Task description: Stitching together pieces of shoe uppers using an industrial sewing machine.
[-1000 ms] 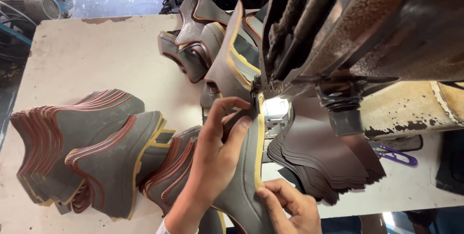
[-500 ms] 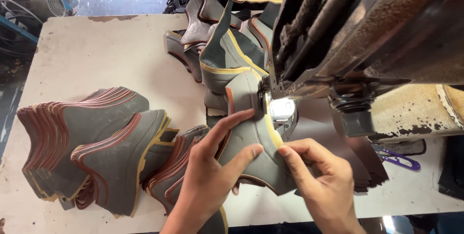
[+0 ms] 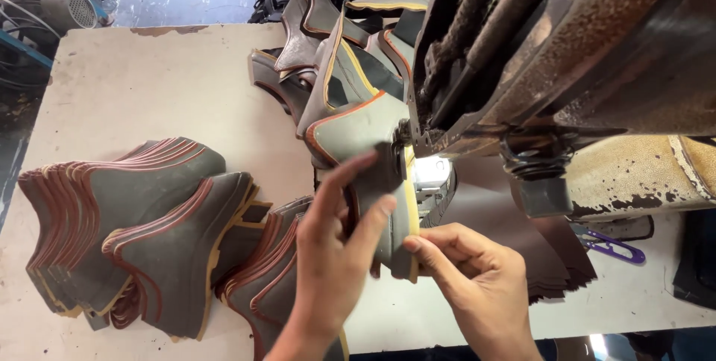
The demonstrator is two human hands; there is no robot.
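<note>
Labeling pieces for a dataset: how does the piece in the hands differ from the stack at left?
The held piece is single, bent and raised at the machine; the stack is many pieces, fanned flat on the table. Both hands, left and right, pinch the held piece; the stack is untouched. Both are grey with red and yellow edging.

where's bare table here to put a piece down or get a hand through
Bare table lies far left, between the stacked pieces and the back edge. A smaller strip sits front right, by the purple scissors. The middle is crowded: both hands, left and right, hold a piece at the sewing machine, with sewn pieces piled behind.
</note>
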